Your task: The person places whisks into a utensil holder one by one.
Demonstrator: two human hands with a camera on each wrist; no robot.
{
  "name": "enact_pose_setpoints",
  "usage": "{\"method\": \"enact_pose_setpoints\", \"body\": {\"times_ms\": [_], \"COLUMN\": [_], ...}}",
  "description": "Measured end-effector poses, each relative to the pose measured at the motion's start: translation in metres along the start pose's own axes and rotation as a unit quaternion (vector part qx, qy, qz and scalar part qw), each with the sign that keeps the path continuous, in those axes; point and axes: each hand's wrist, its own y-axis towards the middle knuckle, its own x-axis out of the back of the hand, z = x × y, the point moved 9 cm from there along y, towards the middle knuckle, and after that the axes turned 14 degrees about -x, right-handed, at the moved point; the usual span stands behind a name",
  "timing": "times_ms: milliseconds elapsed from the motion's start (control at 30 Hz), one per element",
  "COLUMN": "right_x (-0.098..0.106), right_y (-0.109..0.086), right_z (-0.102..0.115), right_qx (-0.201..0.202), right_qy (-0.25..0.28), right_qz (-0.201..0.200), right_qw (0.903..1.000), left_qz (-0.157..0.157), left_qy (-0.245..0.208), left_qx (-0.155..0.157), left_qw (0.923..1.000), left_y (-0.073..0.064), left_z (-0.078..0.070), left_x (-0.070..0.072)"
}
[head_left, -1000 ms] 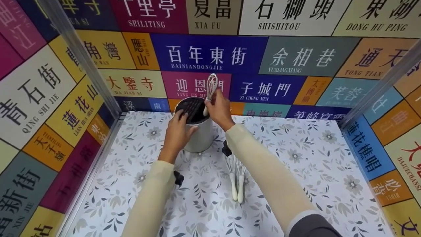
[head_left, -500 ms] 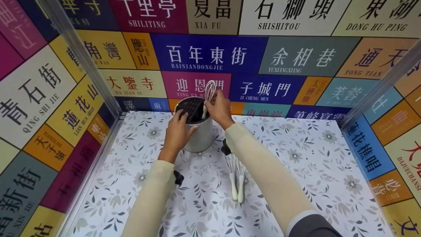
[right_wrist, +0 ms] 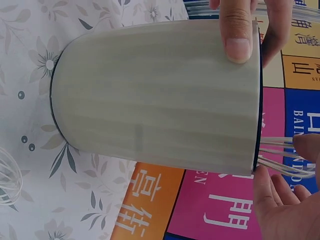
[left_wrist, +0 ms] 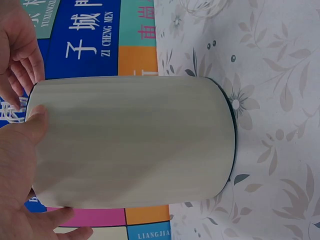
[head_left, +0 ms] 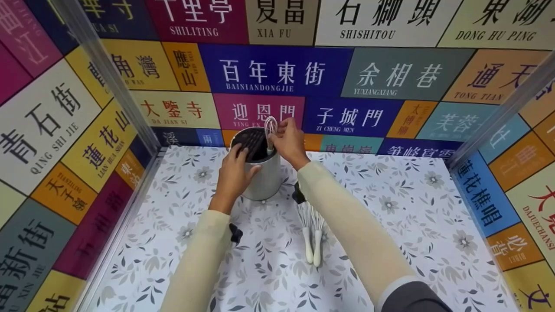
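Observation:
A pale cylindrical utensil holder (head_left: 263,180) with a dark slotted insert (head_left: 250,141) stands upright at the back of the table. My left hand (head_left: 234,175) grips its near left rim, thumb (left_wrist: 37,125) against the outer wall and fingers over the top. At the right rim, my right hand (head_left: 289,141) pinches a whisk (head_left: 270,124) by its wires. This whisk stands handle down, its lower part hidden inside the holder and its wire loops above the rim. Two more whisks with cream handles (head_left: 308,249) lie side by side on the table, wires pointing toward the holder.
The table (head_left: 381,242) has a floral-patterned white cover. Walls of colourful sign panels (head_left: 277,69) enclose it at the back and both sides, with clear corner strips (head_left: 117,82). The holder stands close to the back wall.
The whisk in my right hand has gone down into the holder and shifted slightly left, so its wire loops now sit lower. My left hand stays on the rim.

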Motion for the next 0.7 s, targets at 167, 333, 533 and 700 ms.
{"method": "enact_pose_setpoints", "body": {"times_ms": [167,333,533,700], "right_x": [0.002,0.006,0.023,0.049], "right_y": [0.0,-0.003,-0.007,-0.012], "right_z": [-0.002,-0.006,-0.007,-0.01], "right_qx": [-0.004,-0.006,0.011,0.01], "right_qy": [0.015,0.025,0.048,0.046], "right_qz": [0.006,0.02,0.017,0.008], "right_qw": [0.9999,0.9995,0.9987,0.9988], "left_qz": [0.002,0.011,0.017,0.017], "left_qy": [-0.001,-0.004,-0.004,-0.01], "left_qx": [0.001,0.013,0.017,0.021], "left_qw": [1.0,0.9998,0.9997,0.9996], "left_y": [0.001,0.002,0.002,0.001], "left_z": [0.0,0.001,0.001,0.002], "left_x": [0.0,-0.002,-0.003,-0.002]}}
